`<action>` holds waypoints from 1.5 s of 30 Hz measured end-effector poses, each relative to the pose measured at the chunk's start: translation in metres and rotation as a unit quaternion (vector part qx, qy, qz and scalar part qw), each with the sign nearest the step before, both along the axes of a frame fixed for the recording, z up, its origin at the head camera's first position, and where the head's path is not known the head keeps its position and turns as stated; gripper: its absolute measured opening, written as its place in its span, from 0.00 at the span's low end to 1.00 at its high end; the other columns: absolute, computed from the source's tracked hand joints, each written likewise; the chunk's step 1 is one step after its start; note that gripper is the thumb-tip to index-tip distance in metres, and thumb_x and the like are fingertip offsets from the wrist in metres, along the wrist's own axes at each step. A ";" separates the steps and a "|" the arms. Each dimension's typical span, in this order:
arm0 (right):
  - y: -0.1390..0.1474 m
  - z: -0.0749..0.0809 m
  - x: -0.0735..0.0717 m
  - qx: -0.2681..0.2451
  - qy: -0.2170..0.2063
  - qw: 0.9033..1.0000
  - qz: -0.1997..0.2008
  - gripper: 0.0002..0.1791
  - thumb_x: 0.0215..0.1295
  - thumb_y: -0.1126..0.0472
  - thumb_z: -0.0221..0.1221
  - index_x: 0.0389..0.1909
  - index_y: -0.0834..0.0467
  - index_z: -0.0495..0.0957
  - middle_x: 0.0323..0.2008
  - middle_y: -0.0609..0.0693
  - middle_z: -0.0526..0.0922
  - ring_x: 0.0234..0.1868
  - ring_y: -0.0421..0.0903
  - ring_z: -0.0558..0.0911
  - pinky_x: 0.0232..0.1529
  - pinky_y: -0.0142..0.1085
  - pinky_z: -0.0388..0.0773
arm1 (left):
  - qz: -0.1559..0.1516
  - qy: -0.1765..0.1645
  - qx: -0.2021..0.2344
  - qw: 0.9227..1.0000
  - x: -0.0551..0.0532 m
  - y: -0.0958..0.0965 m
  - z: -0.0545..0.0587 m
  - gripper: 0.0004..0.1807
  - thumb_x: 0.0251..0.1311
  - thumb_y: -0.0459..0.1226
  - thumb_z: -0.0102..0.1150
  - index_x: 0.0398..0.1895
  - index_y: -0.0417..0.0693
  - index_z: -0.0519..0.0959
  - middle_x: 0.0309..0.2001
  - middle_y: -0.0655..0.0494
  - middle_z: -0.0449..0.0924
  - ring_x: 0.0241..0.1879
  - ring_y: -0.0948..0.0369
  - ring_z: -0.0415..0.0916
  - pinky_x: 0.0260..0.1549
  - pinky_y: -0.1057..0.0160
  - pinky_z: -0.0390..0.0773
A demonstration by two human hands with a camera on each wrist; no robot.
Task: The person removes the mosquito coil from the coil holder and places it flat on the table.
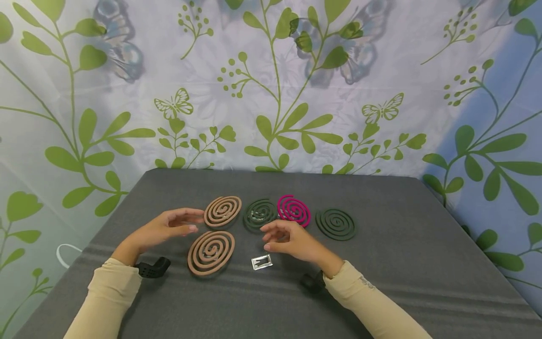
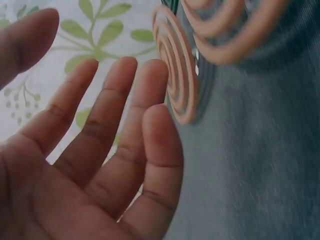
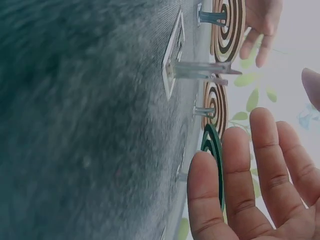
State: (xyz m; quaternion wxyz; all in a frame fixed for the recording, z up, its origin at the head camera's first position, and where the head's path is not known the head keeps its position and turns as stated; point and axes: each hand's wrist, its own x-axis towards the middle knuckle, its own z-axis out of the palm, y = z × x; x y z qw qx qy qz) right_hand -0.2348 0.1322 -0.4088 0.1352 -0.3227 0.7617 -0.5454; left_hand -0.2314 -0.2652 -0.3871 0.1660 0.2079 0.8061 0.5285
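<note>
My left hand (image 1: 163,228) hovers with relaxed fingers at the left of two tan mosquito coils, its fingertips right by the rim of the far one (image 1: 222,211). The near tan coil (image 1: 211,253) is raised on a metal stand, slightly tilted. My right hand (image 1: 292,239), fingers loosely bent and holding nothing, is above the table beside a bare metal coil stand (image 1: 261,262). In the right wrist view, that stand's upright prong (image 3: 200,70) sticks up from its flat frame. Beyond the right hand are a dark green coil (image 1: 259,213) and a pink coil (image 1: 294,210), both over metal stands.
Another dark green coil (image 1: 336,224) lies to the right of the pink one. Everything is on a dark grey cloth-covered table (image 1: 406,263). A leaf-and-butterfly patterned curtain (image 1: 237,132) hangs along the back and sides. A white loop (image 1: 63,254) shows at the left table edge.
</note>
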 end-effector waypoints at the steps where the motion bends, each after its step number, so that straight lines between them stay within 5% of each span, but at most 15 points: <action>1: -0.002 0.000 0.000 0.001 -0.001 1.000 0.000 0.24 0.71 0.67 0.69 0.62 0.74 0.79 0.49 0.66 0.88 0.46 0.48 0.85 0.49 0.36 0.83 | 0.001 -0.004 -0.004 1.000 -0.001 -0.002 -0.001 0.32 0.81 0.37 0.59 0.80 0.28 0.64 0.73 0.26 0.71 0.64 0.59 0.81 0.58 0.53 0.83; 13: -0.020 -0.009 -0.003 0.007 -0.043 0.999 0.003 0.28 0.70 0.68 0.70 0.67 0.74 0.77 0.52 0.67 0.87 0.45 0.42 0.84 0.48 0.36 0.82 | -0.001 -0.068 -0.057 0.996 -0.003 -0.014 -0.010 0.37 0.80 0.39 0.62 0.82 0.30 0.60 0.73 0.28 0.71 0.70 0.39 0.74 0.55 0.53 0.82; 27: -0.042 -0.004 0.001 0.047 -0.082 0.995 -0.027 0.33 0.70 0.64 0.72 0.73 0.69 0.75 0.59 0.64 0.84 0.50 0.44 0.83 0.52 0.38 0.82 | -0.021 -0.136 -0.045 0.989 -0.004 -0.019 -0.012 0.39 0.78 0.38 0.64 0.80 0.24 0.59 0.67 0.34 0.78 0.55 0.58 0.83 0.53 0.55 0.85; 37: -0.058 -0.001 0.005 0.084 -0.076 0.993 -0.042 0.33 0.68 0.63 0.74 0.72 0.65 0.78 0.54 0.54 0.87 0.51 0.46 0.84 0.54 0.42 0.83 | -0.032 -0.165 -0.041 0.985 -0.004 -0.018 -0.014 0.41 0.75 0.35 0.67 0.81 0.25 0.59 0.63 0.41 0.82 0.55 0.56 0.85 0.57 0.49 0.85; 45: -0.069 0.002 0.007 0.107 -0.068 0.990 -0.053 0.32 0.67 0.61 0.76 0.70 0.62 0.80 0.51 0.52 0.88 0.52 0.49 0.86 0.54 0.43 0.85 | -0.044 -0.162 -0.033 0.985 -0.005 -0.016 -0.017 0.43 0.70 0.32 0.71 0.80 0.24 0.60 0.57 0.44 0.83 0.52 0.57 0.84 0.51 0.57 0.85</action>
